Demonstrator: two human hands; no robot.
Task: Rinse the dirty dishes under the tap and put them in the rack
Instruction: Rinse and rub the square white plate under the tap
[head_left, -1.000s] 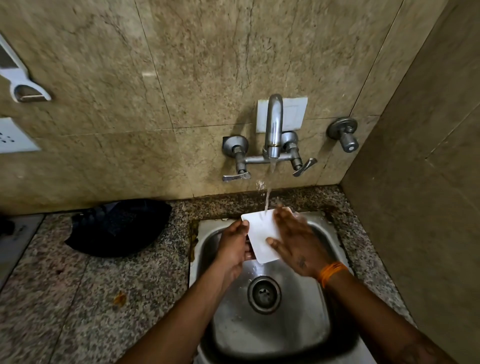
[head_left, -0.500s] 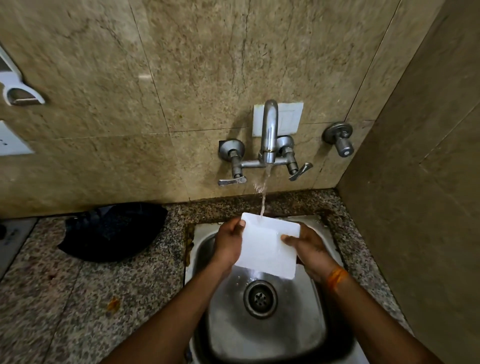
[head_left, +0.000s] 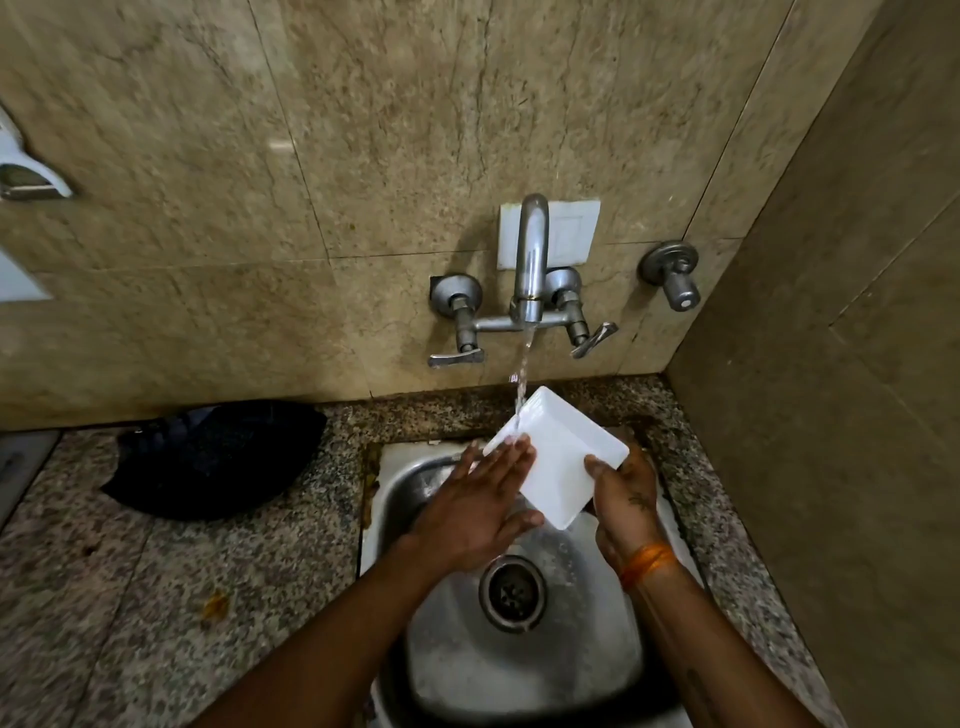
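A white square plate (head_left: 563, 460) tilts over the sink (head_left: 524, 670) under the tap (head_left: 530, 260), water (head_left: 523, 374) striking its upper left edge. The right hand (head_left: 623, 499) grips its right corner, thumb on top. The left hand (head_left: 480, 512) lies flat on its left side, fingers (head_left: 511, 457) straight. A dark cloth (head_left: 218, 457) lies on the table (head_left: 182, 597).

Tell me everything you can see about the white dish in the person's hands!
The white dish is square with rounded corners and a low raised rim; it looks like smooth plastic or ceramic. It is held tilted over the steel sink, under the running tap; water lands near its upper left edge. The right hand grips its right corner, and the left hand lies flat-fingered on its left side.
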